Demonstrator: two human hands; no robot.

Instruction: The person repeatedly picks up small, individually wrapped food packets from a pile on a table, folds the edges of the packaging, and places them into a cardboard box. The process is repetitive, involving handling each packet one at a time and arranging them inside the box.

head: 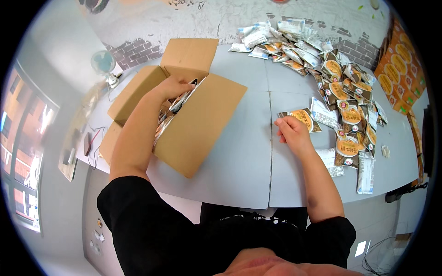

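Note:
An open cardboard box (202, 120) stands tilted across the left half of the table, its flaps spread. My left hand (176, 87) reaches inside it, the thumb against the edge of a pouch (181, 100); the other fingers are mostly hidden. More pouches (165, 119) are packed along the box beneath my forearm. My right hand (289, 130) has its fingers curled together, overlapping a brown and orange printed pouch (304, 116) on the table. Beside that one lies a pouch with its white, text-covered back up (324, 112).
A heap of pouches (297, 51) runs from the wall down the right side of the grey table (238, 165). Orange printed cartons (400, 72) stand at the far right. A small fan (104, 65) and a dark phone-like object (87, 144) with a cable are at the left.

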